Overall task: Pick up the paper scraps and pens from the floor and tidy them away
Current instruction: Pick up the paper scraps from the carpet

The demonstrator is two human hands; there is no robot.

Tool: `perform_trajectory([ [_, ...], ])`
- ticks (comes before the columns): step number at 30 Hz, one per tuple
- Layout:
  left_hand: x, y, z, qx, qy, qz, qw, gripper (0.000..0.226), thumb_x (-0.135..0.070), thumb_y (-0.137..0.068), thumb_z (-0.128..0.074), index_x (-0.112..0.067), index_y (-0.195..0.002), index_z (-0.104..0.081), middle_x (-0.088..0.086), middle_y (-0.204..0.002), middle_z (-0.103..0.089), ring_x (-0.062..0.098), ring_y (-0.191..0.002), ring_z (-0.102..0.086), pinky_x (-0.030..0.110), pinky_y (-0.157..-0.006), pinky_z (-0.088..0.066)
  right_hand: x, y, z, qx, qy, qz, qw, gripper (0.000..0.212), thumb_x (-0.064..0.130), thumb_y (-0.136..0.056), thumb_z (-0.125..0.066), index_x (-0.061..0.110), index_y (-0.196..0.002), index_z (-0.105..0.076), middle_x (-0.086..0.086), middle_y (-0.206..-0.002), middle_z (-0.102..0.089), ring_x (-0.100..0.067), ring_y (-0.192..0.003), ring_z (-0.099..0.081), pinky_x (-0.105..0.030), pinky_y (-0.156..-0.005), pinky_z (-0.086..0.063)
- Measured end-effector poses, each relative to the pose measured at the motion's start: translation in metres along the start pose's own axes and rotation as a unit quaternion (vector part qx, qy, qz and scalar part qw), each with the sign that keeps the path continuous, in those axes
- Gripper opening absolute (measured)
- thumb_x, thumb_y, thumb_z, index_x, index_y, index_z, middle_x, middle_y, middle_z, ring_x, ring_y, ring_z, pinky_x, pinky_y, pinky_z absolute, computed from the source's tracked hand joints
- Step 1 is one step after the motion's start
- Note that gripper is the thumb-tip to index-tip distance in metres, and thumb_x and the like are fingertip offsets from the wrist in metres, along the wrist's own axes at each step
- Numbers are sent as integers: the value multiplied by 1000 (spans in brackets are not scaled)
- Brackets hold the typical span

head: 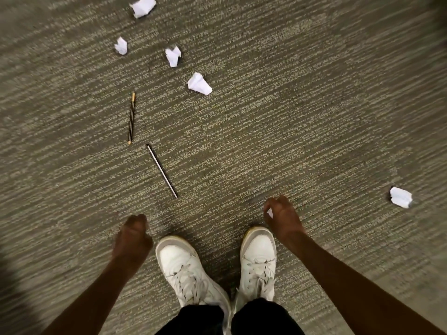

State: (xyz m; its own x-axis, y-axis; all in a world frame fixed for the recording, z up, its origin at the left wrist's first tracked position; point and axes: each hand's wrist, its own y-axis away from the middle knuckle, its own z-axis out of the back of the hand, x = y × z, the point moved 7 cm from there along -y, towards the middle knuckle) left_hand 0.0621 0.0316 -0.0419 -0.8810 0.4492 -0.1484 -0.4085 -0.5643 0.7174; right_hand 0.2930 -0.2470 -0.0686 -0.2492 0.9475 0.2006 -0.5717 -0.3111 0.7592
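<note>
Several crumpled white paper scraps lie on the grey carpet: one at the top (pixel 143 6), two below it (pixel 121 45) (pixel 173 56), one nearer the middle (pixel 199 83) and one far right (pixel 401 197). A black-and-yellow pen (pixel 131 118) lies almost upright left of centre. A thin dark pen (pixel 162 170) lies diagonally just below it. My left hand (pixel 132 238) hangs with curled fingers, nothing seen in it, below the dark pen. My right hand (pixel 281 217) is curled too; a small white patch shows at its fingertips, and I cannot tell what it is.
My two white sneakers (pixel 188 269) (pixel 258 259) stand on the carpet (pixel 302 117) between my hands, toes pointing at the pens. A dark blurred shape sits at the lower left edge (pixel 9 286).
</note>
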Motion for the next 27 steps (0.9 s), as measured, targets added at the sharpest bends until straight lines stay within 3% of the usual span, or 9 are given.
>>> perform_trajectory([
  [5,-56,56,55,-22,108,-45,993,27,11,-67,-65,1,-89,-53,12,-78,-53,27,-70,-50,30,-59,-34,21,47,62,-28,-37,-5,999,13,11,-89,-61,14,-102,-64,-12,-104,-66,-20,-88,-57,-18,-65,-36],
  [8,-92,87,93,-19,137,-103,985,27,15,-69,-61,8,-94,-55,23,-80,-56,34,-75,-53,38,-67,-44,33,77,113,-52,-64,-20,996,11,12,-91,-62,15,-101,-65,-10,-96,-71,-19,-78,-64,-15,-52,-39],
  [12,-129,120,149,-12,147,-110,983,39,13,-70,-53,-2,-106,-50,21,-93,-61,40,-86,-58,45,-77,-48,43,115,179,-87,-94,-47,991,13,18,-94,-56,18,-104,-64,-13,-93,-73,-21,-71,-61,-19,-58,-40],
  [17,-172,155,217,-16,122,-152,981,45,6,-80,-49,-15,-119,-41,18,-105,-64,38,-89,-60,38,-71,-45,44,157,244,-124,-146,-86,978,13,15,-96,-51,21,-105,-59,-8,-91,-69,-23,-76,-61,-23,-64,-39],
  [20,-198,164,247,-40,87,-193,977,47,2,-85,-50,-13,-129,-40,21,-114,-65,39,-96,-62,42,-76,-50,36,170,269,-147,-194,-104,964,17,10,-96,-48,23,-103,-57,-2,-85,-63,-19,-70,-58,-23,-55,-38],
  [23,-218,158,263,-63,48,-194,978,40,-2,-87,-49,-12,-126,-48,21,-111,-68,38,-98,-62,40,-75,-47,18,173,279,-161,-252,-117,947,19,10,-96,-46,22,-105,-59,-12,-98,-66,-23,-75,-59,-25,-61,-43],
  [27,-239,140,258,-58,6,-187,981,32,-10,-90,-51,-7,-122,-51,20,-110,-69,35,-96,-64,35,-71,-43,-20,164,276,-156,-276,-140,938,23,6,-95,-45,14,-113,-56,-19,-95,-64,-25,-75,-58,-29,-62,-41],
])
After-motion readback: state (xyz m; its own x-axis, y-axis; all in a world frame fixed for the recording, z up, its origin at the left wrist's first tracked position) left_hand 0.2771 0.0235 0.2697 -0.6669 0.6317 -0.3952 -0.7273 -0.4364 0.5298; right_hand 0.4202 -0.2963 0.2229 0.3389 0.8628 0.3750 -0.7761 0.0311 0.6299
